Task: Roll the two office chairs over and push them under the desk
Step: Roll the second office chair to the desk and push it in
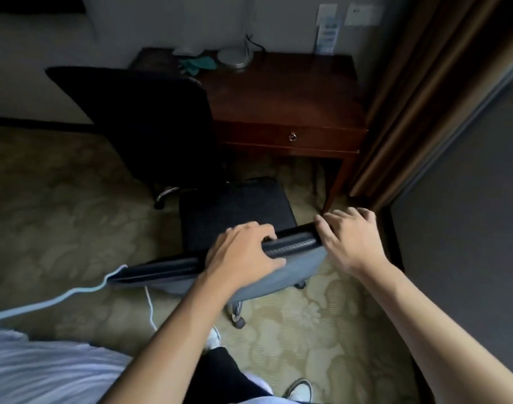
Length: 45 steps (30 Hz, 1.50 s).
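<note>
On padded chair backrest (290, 242): left hand (243, 252) clamped.

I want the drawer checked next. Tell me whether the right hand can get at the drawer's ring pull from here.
Probably not without moving. The right hand rests at the near chair's backrest, and that chair's seat stands between the person and the drawer pull. Nothing covers the pull itself.

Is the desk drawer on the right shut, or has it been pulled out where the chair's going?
Shut. The drawer front sits flush in the desk apron, its ring pull lying against the wood, with no gap showing.
</note>
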Available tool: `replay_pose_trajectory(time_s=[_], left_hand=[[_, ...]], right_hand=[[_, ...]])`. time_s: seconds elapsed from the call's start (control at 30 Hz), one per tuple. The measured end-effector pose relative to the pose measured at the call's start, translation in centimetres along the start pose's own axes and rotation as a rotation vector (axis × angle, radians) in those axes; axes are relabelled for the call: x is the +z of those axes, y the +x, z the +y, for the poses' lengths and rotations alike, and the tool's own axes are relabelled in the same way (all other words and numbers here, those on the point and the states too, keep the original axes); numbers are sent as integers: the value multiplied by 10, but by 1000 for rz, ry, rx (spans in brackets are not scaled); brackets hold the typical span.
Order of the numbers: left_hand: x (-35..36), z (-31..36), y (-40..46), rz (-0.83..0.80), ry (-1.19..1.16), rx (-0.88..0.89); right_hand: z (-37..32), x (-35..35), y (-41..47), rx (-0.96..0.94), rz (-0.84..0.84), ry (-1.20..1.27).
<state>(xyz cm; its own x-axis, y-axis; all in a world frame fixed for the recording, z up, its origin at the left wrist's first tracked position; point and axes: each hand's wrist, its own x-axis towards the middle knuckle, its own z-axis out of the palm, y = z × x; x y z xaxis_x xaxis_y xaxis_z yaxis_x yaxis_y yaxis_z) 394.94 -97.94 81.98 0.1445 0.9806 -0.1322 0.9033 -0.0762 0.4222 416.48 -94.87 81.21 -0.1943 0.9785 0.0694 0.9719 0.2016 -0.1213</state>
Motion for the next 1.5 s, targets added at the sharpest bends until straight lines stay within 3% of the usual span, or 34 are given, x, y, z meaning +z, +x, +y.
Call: replay_pose_trajectory(time_s=[0.57,0.8,1.03,1.27,1.5], left_hand=[[-8,-4,-78,-69,216,114],[-6,8,-72,-25,245,154],[-16,-26,-93,9,281,92],[-19,-32,-97,47,282,179],[-27,-26,-61,72,298,236]], right_hand=[[-30,-8,-115,-90,-46,92],[-16,-14,-107,-49,-89,109],[-29,-21,-121,-76,-77,157],[-44,-26,-128,-99,-39,22],[-31,-24,-96,-93,-66,79]])
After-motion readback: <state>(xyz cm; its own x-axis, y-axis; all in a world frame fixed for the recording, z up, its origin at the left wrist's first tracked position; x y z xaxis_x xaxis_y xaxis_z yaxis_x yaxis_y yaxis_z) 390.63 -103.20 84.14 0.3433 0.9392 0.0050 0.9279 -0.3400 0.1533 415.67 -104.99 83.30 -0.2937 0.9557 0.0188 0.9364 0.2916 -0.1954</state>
